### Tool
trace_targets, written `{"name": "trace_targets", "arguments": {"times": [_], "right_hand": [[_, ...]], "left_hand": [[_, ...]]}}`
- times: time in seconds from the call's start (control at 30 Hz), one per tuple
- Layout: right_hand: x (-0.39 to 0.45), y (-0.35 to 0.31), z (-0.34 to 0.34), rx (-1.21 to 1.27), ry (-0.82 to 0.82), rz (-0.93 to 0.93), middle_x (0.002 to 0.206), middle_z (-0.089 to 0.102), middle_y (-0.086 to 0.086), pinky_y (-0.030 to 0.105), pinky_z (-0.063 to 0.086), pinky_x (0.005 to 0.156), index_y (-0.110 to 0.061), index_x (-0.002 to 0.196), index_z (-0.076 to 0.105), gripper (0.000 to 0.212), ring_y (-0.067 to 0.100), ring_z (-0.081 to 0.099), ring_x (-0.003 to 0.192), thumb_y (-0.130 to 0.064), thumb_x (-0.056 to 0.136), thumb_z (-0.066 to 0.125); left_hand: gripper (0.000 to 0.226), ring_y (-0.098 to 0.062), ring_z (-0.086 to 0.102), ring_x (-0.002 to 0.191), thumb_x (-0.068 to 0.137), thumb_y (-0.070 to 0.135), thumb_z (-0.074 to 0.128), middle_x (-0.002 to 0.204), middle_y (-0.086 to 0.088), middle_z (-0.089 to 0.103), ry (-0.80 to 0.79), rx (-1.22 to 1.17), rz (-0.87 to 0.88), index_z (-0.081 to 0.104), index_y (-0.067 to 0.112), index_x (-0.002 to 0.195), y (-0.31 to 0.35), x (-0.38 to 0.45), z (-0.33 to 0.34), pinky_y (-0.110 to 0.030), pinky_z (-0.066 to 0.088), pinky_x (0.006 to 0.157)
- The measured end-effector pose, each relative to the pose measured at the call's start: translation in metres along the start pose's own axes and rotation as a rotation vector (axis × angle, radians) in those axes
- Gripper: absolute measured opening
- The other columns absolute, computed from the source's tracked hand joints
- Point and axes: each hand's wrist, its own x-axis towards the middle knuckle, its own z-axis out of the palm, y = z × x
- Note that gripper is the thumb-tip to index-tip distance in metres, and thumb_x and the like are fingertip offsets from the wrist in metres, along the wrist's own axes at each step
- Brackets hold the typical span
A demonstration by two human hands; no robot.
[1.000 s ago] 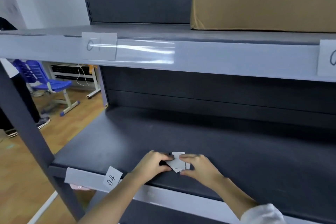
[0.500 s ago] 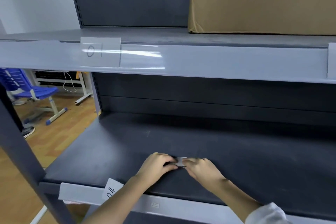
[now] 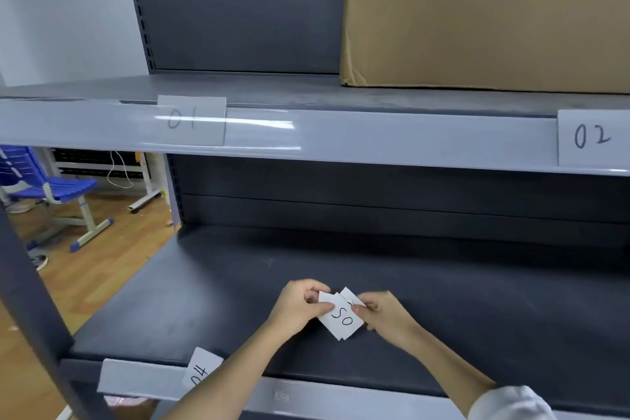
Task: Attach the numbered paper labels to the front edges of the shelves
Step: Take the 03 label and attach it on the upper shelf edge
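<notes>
Over the dark lower shelf (image 3: pixel 477 310) my left hand (image 3: pixel 300 307) and my right hand (image 3: pixel 385 314) pinch a small stack of white paper labels (image 3: pixel 341 317); the top one reads "05". Label "01" (image 3: pixel 191 119) sits behind the clear strip on the upper shelf's front edge (image 3: pixel 409 140), and label "02" (image 3: pixel 593 136) is fixed at its right end. Label "04" (image 3: pixel 201 372) stands tilted in the lower shelf's front edge (image 3: pixel 143 382) at the left.
A big cardboard box (image 3: pixel 487 14) fills the right of the upper shelf. A grey upright post (image 3: pixel 37 300) rises at the left. Beyond it are a blue chair (image 3: pixel 51 187) and wooden floor (image 3: pixel 102 266).
The stack of labels has come up from under my fingers and fanned out, so "05" now shows. The view has shifted right, bringing label "02" into sight.
</notes>
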Motion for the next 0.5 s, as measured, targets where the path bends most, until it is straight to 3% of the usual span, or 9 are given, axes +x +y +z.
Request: {"name": "trace_targets", "arguments": {"times": [0.07,0.13,0.23,0.3,0.33,0.4,0.5], "right_hand": [[-0.003,0.005,-0.003,0.006,0.007,0.038,0.077,0.066,0.009,0.024,0.04,0.062,0.002,0.088,0.067,0.021,0.012,0.052,0.065,-0.013,0.087,0.052],[-0.004,0.01,-0.005,0.024,0.014,0.062,0.08,0.07,0.013,0.025,0.042,0.065,0.0,0.087,0.069,0.018,0.011,0.056,0.068,-0.011,0.084,0.054],[-0.007,0.016,-0.004,-0.052,0.004,0.097,0.068,0.065,0.005,0.019,0.037,0.058,0.005,0.09,0.067,0.021,0.008,0.049,0.059,-0.011,0.084,0.055],[-0.008,0.02,-0.003,-0.097,0.031,0.112,0.066,0.066,0.008,0.021,0.031,0.053,0.006,0.089,0.066,0.022,0.006,0.042,0.056,-0.013,0.083,0.057],[-0.008,0.021,-0.002,-0.1,0.048,0.112,0.07,0.069,0.011,0.021,0.031,0.052,0.005,0.09,0.066,0.021,0.006,0.043,0.057,-0.013,0.082,0.058],[-0.01,0.019,-0.001,-0.115,0.05,0.091,0.069,0.069,0.001,0.017,0.034,0.052,-0.003,0.095,0.068,0.019,0.006,0.047,0.058,-0.012,0.08,0.061],[-0.01,0.017,0.003,-0.14,0.048,0.064,0.085,0.059,-0.002,0.016,0.044,0.065,-0.012,0.107,0.065,0.033,0.009,0.055,0.078,-0.01,0.075,0.069]], "left_hand": [[0.019,-0.003,0.06,0.059,0.075,0.007,0.069,0.069,0.003,0.066,-0.049,0.026,-0.027,0.061,0.025,0.074,-0.001,-0.002,0.006,-0.012,0.045,0.059],[0.018,-0.003,0.058,0.057,0.075,0.009,0.068,0.069,0.002,0.066,-0.088,0.064,-0.034,0.062,0.026,0.072,-0.003,-0.001,0.013,-0.012,0.043,0.057],[0.008,-0.002,0.053,0.058,0.076,0.013,0.069,0.07,0.003,0.063,-0.111,0.141,-0.028,0.066,0.02,0.077,-0.006,0.001,0.02,-0.01,0.04,0.055],[0.01,-0.002,0.05,0.057,0.076,0.014,0.069,0.069,0.004,0.06,-0.105,0.19,-0.026,0.07,0.012,0.086,-0.007,0.002,0.024,-0.009,0.038,0.052],[0.013,-0.001,0.049,0.056,0.076,0.014,0.07,0.066,0.007,0.058,-0.101,0.202,-0.028,0.07,0.009,0.088,-0.008,0.002,0.026,-0.008,0.037,0.051],[0.012,0.0,0.047,0.054,0.076,0.014,0.07,0.062,0.011,0.054,-0.089,0.207,-0.027,0.069,0.01,0.087,-0.009,0.001,0.027,-0.004,0.034,0.046],[0.006,0.0,0.048,0.053,0.075,0.015,0.071,0.061,0.011,0.055,-0.082,0.199,-0.049,0.066,0.015,0.078,-0.01,0.0,0.027,-0.003,0.034,0.044]]}}
